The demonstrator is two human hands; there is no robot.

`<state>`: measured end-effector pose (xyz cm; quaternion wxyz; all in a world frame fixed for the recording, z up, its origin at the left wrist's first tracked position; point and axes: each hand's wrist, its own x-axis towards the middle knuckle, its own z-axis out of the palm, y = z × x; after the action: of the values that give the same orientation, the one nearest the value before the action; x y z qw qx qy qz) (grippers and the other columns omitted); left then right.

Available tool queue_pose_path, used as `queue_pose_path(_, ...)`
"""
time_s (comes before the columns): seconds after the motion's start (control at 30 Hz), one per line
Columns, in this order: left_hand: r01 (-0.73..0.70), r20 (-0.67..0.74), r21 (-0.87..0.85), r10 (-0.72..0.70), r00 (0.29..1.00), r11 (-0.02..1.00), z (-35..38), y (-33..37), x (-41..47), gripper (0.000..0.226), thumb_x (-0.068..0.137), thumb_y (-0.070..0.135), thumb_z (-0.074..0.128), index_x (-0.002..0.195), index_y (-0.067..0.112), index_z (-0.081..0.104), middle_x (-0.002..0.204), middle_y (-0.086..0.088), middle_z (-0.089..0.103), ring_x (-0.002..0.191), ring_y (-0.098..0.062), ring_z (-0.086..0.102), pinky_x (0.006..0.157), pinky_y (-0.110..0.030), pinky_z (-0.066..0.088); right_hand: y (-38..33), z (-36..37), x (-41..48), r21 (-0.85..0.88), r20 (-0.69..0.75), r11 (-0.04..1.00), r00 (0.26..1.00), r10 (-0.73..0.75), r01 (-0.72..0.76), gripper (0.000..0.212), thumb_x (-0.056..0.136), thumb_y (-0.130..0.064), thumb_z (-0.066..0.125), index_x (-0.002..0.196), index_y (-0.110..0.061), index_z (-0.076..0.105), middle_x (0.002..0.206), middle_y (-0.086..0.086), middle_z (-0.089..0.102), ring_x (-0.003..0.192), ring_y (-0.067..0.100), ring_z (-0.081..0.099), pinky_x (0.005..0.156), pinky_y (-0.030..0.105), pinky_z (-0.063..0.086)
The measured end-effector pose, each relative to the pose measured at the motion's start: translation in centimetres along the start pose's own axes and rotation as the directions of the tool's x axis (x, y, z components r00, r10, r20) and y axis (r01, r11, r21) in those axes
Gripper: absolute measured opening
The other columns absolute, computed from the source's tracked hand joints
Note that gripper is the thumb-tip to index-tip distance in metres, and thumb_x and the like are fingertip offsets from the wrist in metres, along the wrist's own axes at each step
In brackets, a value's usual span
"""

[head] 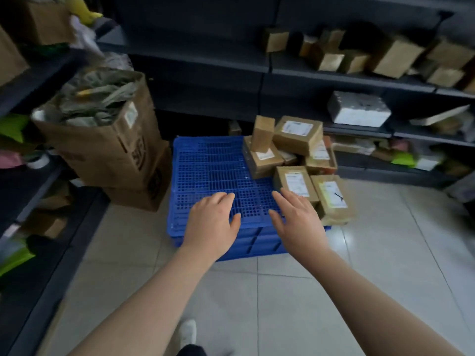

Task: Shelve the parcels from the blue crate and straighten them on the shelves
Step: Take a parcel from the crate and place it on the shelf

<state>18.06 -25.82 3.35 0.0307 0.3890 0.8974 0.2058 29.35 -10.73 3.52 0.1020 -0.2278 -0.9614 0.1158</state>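
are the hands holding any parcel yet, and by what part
Nothing is held: the left hand and right hand hover open over the blue crate.

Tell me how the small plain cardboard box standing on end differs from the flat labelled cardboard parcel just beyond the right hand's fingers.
The small plain cardboard box stands on end atop a second parcel; the flat labelled cardboard parcel lies on its broad face on the blue plastic crate. The box shows no label; the flat parcel shows a white one, face up. Both are brown cardboard.
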Motion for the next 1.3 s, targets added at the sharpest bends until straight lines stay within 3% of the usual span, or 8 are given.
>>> queue_pose_path(0.13, -0.043, 0.106, -0.011, 0.044, 0.993, 0.999, 3.7, 3.0, 4.6, 0.053, 0.097, 0.039, 0.042, 0.145, 0.018, 0.035, 0.146, 0.001, 0.041, 0.130, -0.019, 0.040, 0.108, -0.034, 0.032, 6.1, 0.0, 1.1, 0.012, 0.064, 0.986, 0.984, 0.164, -0.166, 0.047, 0.098, -0.033, 0.044, 0.141, -0.017, 0.039, 0.145, 0.002, 0.041, 0.133, 0.022, 0.036, 0.111, 0.032, 0.025)
queue_pose_path(0.23, -0.052, 0.188, -0.026, 0.056, 0.981, 0.998, 6.7, 4.3, 8.5, 0.053, 0.097, 0.040, 0.041, 0.145, 0.017, 0.034, 0.147, -0.001, 0.039, 0.131, -0.021, 0.039, 0.108, -0.036, 0.033, 10.2, 1.1, 2.9, 0.037, 0.098, 0.964, 0.961, 0.259, -0.264, 0.045, 0.098, -0.033, 0.043, 0.141, -0.020, 0.039, 0.146, 0.000, 0.040, 0.130, 0.022, 0.039, 0.109, 0.036, 0.033)
queue_pose_path(0.43, -0.052, 0.310, -0.053, 0.066, 0.948, 0.997, 12.8, 5.6, 17.0, 0.055, 0.098, 0.041, 0.040, 0.146, 0.016, 0.032, 0.148, -0.003, 0.037, 0.133, -0.022, 0.037, 0.109, -0.036, 0.034, 16.7, 4.1, 8.5, 0.106, 0.132, 0.902, 0.905, 0.405, -0.419, 0.036, 0.096, -0.031, 0.045, 0.131, -0.023, 0.044, 0.125, -0.005, 0.051, 0.112, 0.020, 0.050, 0.090, 0.038, 0.049)
queue_pose_path(0.67, 0.013, 0.453, -0.053, 0.012, 0.891, 0.998, 20.5, 6.0, 24.0, 0.061, 0.097, 0.044, 0.040, 0.148, 0.015, 0.025, 0.150, -0.006, 0.033, 0.134, -0.024, 0.036, 0.106, -0.039, 0.037, 22.8, 9.3, 12.9, 0.061, 0.234, 0.841, 0.827, 0.511, -0.537, 0.047, 0.097, -0.033, 0.045, 0.142, -0.023, 0.034, 0.150, -0.001, 0.033, 0.133, 0.021, 0.036, 0.102, 0.037, 0.040)
queue_pose_path(0.87, 0.187, 0.549, -0.075, -0.116, 0.828, 0.979, 27.9, 6.0, 27.2, 0.072, 0.095, 0.048, 0.044, 0.150, 0.014, 0.014, 0.152, -0.010, 0.028, 0.133, -0.026, 0.038, 0.101, -0.039, 0.040, 27.7, 15.5, 16.1, 0.108, 0.345, 0.817, 0.792, 0.504, -0.567, 0.047, 0.097, -0.033, 0.046, 0.141, -0.021, 0.036, 0.150, 0.002, 0.032, 0.134, 0.025, 0.036, 0.105, 0.040, 0.039)
queue_pose_path(0.97, 0.295, 0.583, -0.101, -0.184, 0.792, 0.950, 31.1, 5.9, 27.9, 0.080, 0.092, 0.051, 0.047, 0.151, 0.015, 0.006, 0.152, -0.011, 0.027, 0.127, -0.027, 0.044, 0.100, -0.040, 0.042, 29.4, 18.6, 17.2, 0.144, 0.381, 0.812, 0.789, 0.482, -0.565, 0.039, 0.093, -0.034, 0.048, 0.130, -0.022, 0.043, 0.139, 0.002, 0.043, 0.122, 0.026, 0.046, 0.093, 0.043, 0.049)
queue_pose_path(1.07, 0.384, 0.604, -0.127, -0.236, 0.761, 0.915, 33.6, 6.2, 28.1, 0.082, 0.093, 0.046, 0.051, 0.151, 0.016, 0.002, 0.149, -0.011, 0.033, 0.128, -0.027, 0.043, 0.097, -0.038, 0.041, 30.5, 20.0, 17.7, 0.135, 0.357, 0.822, 0.801, 0.481, -0.554, 0.037, 0.093, -0.031, 0.050, 0.128, -0.019, 0.045, 0.139, 0.000, 0.041, 0.122, 0.024, 0.043, 0.094, 0.037, 0.046)
queue_pose_path(1.3, 0.591, 0.628, -0.321, -0.301, 0.718, 0.740, 35.7, 5.5, 27.8, 0.069, 0.093, 0.033, 0.055, 0.148, 0.023, 0.014, 0.139, 0.001, 0.051, 0.119, -0.020, 0.054, 0.099, -0.038, 0.045, 31.2, 21.3, 18.1, 0.141, 0.414, 0.832, 0.796, 0.442, -0.536, 0.048, 0.092, -0.035, 0.052, 0.136, -0.020, 0.037, 0.130, 0.001, 0.047, 0.114, 0.023, 0.045, 0.091, 0.036, 0.046)
